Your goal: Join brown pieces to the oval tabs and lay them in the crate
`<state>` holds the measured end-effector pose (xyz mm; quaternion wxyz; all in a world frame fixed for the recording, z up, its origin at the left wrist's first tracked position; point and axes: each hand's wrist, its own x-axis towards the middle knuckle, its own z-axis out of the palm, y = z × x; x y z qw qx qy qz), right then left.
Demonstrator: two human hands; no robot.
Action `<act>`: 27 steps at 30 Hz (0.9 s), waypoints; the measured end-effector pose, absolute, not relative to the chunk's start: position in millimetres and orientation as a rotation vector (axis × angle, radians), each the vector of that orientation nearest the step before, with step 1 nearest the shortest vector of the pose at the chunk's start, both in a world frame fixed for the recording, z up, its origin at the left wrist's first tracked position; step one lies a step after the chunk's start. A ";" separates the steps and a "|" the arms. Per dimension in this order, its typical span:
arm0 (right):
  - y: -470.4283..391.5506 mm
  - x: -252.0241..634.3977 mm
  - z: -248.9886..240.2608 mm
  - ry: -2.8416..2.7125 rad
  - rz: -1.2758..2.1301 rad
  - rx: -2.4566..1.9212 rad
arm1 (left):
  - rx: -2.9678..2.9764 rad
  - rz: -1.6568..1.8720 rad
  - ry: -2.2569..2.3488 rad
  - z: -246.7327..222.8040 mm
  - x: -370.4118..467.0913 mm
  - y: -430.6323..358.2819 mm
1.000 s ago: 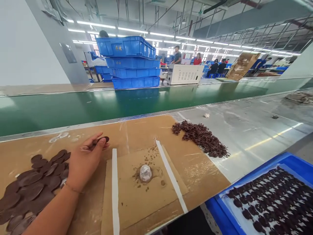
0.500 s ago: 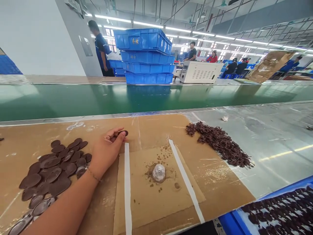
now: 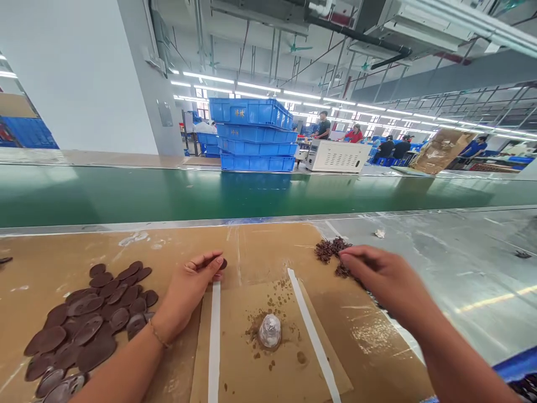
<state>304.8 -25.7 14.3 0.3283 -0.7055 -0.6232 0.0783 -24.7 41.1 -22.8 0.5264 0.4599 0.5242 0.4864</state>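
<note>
My left hand point(image 3: 188, 288) rests on the cardboard-covered bench and pinches a small dark brown oval piece point(image 3: 222, 263) between thumb and fingers. A spread of larger brown oval pieces point(image 3: 88, 319) lies just left of that hand. My right hand point(image 3: 384, 277) reaches over the heap of small dark brown bits point(image 3: 332, 249), fingers bent down onto it; whether it grips any is hidden. Between the hands, a small clear dome point(image 3: 269, 331) sits on a cardboard sheet point(image 3: 251, 369) edged by two white strips.
A green conveyor belt point(image 3: 210, 193) runs behind the bench. Beyond it stand stacked blue crates point(image 3: 251, 134) and a white machine box point(image 3: 335, 157), with several people at work far back. A blue tray edge point(image 3: 518, 366) shows at lower right. Bare metal bench point(image 3: 461, 263) lies to the right.
My right hand has come into view and reached onto the heap of small brown bits. The camera tilted up and left. My left hand keeps hold of the oval piece.
</note>
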 end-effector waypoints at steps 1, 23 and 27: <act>-17.3 301.4 14.3 -1.673 0.214 -1.924 | 1.093 1.159 1.229 -21.9 -23.7 39.9; 43.2 278.7 20.8 -1.720 0.868 -1.612 | 1.163 1.110 1.039 -29.4 -14.6 33.7; 47.2 243.0 21.4 -1.705 1.172 -1.193 | 1.189 1.117 1.096 -27.0 -16.2 34.3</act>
